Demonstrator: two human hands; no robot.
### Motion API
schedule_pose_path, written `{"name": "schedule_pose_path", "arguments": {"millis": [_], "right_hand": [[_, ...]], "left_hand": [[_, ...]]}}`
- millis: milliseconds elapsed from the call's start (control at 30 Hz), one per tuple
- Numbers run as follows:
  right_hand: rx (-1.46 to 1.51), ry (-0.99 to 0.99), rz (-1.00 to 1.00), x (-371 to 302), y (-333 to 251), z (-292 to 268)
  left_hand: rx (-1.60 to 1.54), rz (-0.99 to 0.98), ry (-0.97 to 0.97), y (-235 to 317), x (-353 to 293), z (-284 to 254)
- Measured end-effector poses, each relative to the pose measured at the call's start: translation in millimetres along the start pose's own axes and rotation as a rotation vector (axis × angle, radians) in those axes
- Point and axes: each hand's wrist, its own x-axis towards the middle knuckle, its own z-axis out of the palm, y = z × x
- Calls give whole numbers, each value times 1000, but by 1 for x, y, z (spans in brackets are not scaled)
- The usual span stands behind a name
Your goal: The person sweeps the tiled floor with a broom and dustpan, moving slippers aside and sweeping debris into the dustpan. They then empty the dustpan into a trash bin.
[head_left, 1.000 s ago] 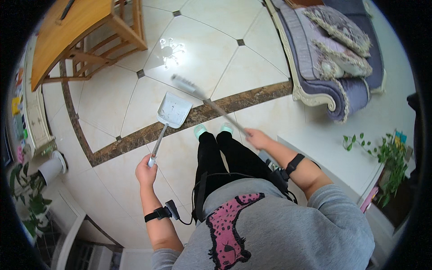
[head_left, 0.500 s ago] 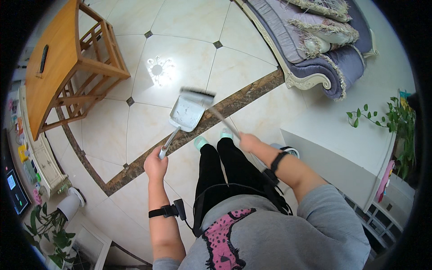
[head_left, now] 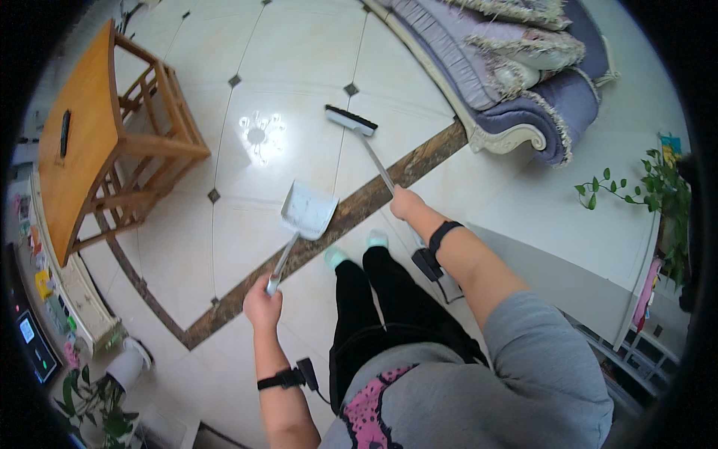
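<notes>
Two hands hold tight: left hand grips a flat grey dustpan, right hand a slim-handled broom.

So the dustpan sits at about 11 o'clock from the person's feet, broom head further out at 12, sofa at 2, table way over at 10.

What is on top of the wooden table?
A small dark flat thing, maybe a remote, lies on the wooden table, near its far end. The floor under the tabletop is mostly hidden.
</notes>
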Motion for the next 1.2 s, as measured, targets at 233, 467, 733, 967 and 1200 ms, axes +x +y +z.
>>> {"name": "schedule_pose_path", "arguments": {"millis": [233,467,733,967,1200], "right_hand": [[51,-293,-205,-127,42,36],[170,-119,-91,-139,65,10],[439,-346,-136,-150,89,65],[1092,-165,259,-274,139,170],[1525,27,618,-407,145,289]], "left_hand": [[29,-34,1,0,-2,2],[28,-66,-26,-3,-7,4],[30,-8,-102,-5,-5,13],[119,329,-267,17,-19,17],[-132,721,-549,54,-65,8]]}}
